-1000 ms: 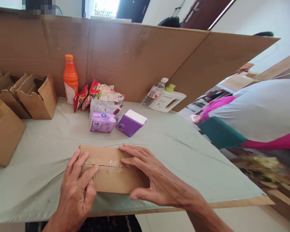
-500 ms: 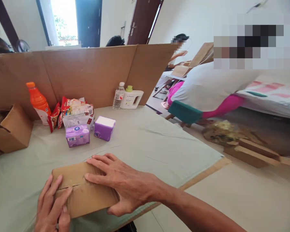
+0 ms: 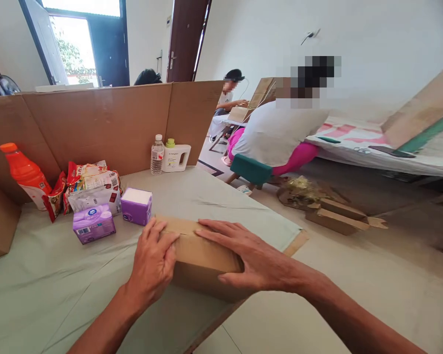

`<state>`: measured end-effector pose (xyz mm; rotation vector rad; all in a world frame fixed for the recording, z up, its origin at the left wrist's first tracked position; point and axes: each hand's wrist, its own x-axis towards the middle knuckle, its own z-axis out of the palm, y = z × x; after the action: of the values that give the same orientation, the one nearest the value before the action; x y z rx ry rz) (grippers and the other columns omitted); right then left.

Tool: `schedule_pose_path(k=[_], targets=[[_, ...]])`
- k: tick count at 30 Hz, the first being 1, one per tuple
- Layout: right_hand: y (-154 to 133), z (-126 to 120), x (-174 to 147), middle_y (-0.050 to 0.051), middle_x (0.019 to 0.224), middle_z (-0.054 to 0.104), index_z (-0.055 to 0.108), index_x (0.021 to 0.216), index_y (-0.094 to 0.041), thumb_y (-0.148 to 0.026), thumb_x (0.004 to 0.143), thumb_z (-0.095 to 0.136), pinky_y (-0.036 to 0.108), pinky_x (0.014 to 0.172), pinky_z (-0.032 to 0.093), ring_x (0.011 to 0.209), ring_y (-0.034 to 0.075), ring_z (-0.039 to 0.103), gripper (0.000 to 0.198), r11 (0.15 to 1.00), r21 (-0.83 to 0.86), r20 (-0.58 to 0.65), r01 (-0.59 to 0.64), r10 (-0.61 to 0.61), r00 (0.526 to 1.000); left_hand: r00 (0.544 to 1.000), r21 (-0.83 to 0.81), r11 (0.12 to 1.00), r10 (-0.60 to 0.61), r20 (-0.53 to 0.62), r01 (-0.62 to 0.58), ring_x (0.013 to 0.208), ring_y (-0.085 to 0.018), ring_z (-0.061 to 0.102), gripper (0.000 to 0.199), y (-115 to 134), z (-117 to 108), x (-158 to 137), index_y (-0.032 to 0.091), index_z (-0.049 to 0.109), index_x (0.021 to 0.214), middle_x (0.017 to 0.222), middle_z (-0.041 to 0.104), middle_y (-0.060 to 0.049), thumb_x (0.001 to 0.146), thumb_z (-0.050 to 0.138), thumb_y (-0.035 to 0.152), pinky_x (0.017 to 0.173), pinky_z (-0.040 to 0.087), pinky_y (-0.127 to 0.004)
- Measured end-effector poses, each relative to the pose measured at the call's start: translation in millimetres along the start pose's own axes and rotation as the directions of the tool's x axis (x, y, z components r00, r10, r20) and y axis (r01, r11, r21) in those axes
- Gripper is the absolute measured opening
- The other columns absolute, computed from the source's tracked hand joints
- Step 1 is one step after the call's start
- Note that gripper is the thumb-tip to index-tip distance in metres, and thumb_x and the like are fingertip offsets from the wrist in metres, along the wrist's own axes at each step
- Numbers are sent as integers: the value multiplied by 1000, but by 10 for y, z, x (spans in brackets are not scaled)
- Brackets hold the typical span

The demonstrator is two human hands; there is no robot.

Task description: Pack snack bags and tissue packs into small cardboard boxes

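A closed brown cardboard box (image 3: 206, 253) sits near the right edge of the cloth-covered table (image 3: 88, 305), a seam running across its top. Curled fingers of my left hand (image 3: 153, 255) press over its left end, close to the seam. My right hand (image 3: 243, 253) spans the right end, fingers spread on the top and thumb against the near side. Just beyond the box stand a purple tissue pack with a white top (image 3: 136, 206) and, further left, another purple tissue pack (image 3: 94, 223). Both palms are turned from view.
Snack bags (image 3: 92, 184) and an orange bottle (image 3: 27, 174) stand at the left, by another cardboard box (image 3: 0, 221). A water bottle (image 3: 157, 155) and white jug (image 3: 176, 157) stand before a cardboard screen (image 3: 103, 123). To the right, a person sits on a green-covered stool (image 3: 251, 169).
The box has moved right and farther back relative to the tissue packs, both hands staying on it. Its near side now shows more. My view has swung right.
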<state>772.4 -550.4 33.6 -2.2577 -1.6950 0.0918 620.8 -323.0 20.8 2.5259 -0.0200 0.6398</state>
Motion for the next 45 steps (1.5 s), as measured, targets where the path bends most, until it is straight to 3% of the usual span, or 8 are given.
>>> schedule_pose_path(k=[7, 15, 18, 24, 33, 37, 40, 45], targets=[[932, -132, -148, 16, 155, 47, 47, 151, -20, -60, 82, 60, 52, 111, 43, 137, 38, 50, 81, 942, -73, -194, -326, 308, 932, 994, 7, 1000, 6, 110, -7, 153, -37, 27, 59, -11, 497, 178, 22, 43, 152, 166, 25, -20, 95, 56, 24, 118, 35, -62], [1790, -425, 624, 20, 146, 53, 42, 152, -22, -58, 81, 56, 57, 93, 48, 121, 45, 57, 80, 515, -132, -293, -847, 796, 530, 990, 238, 971, 3, 141, -37, 143, -39, 45, 44, -592, 848, -618, 18, 61, 134, 154, 45, -23, 90, 56, 19, 105, 51, -61], [1944, -478, 1032, 23, 141, 54, 45, 147, -19, -59, 83, 56, 58, 92, 45, 119, 46, 56, 77, 461, -122, -278, -879, 834, 476, 995, 289, 955, 36, 90, -61, 140, -37, 48, 35, -639, 905, -693, 20, 67, 123, 150, 52, -18, 90, 57, 21, 103, 54, -58], [2260, -447, 1561, 21, 141, 52, 47, 144, -22, -67, 84, 53, 59, 97, 41, 125, 45, 51, 75, 524, -142, -223, -840, 810, 543, 990, 354, 926, 138, 12, -134, 135, -33, 54, 31, -619, 918, -675, 20, 66, 122, 142, 60, -16, 93, 55, 24, 97, 59, -51], [2407, -482, 1600, 18, 147, 51, 43, 150, -24, -62, 87, 55, 54, 99, 41, 127, 41, 50, 75, 607, -167, -155, -777, 762, 628, 992, 344, 930, 120, 40, -126, 132, -35, 57, 35, -597, 978, -705, 20, 66, 122, 141, 61, -17, 89, 57, 26, 100, 57, -55], [2108, -421, 1591, 27, 149, 46, 36, 151, -9, -61, 91, 50, 57, 105, 32, 138, 44, 37, 81, 596, -203, -360, -777, 692, 625, 998, 269, 963, -4, 59, -12, 134, -36, 56, 36, -569, 1007, -716, 23, 67, 123, 144, 60, -15, 90, 62, 35, 106, 53, -58], [1670, -187, 1471, 25, 154, 42, 45, 145, -8, -44, 97, 43, 55, 112, 25, 145, 38, 31, 60, 677, -240, -621, -696, 444, 646, 989, 222, 974, -78, 127, 49, 138, -36, 52, 37, -542, 990, -721, 22, 68, 123, 146, 58, -15, 90, 64, 37, 111, 48, -60], [838, 815, 911, 16, 146, 58, 71, 110, -20, -35, 99, 38, 51, 107, 37, 137, 33, 49, 38, 866, -253, -584, -431, 219, 782, 961, 179, 981, -120, 249, 76, 143, -34, 45, 40, -419, 885, -778, 17, 65, 126, 151, 52, -18, 94, 61, 41, 119, 38, -56]])
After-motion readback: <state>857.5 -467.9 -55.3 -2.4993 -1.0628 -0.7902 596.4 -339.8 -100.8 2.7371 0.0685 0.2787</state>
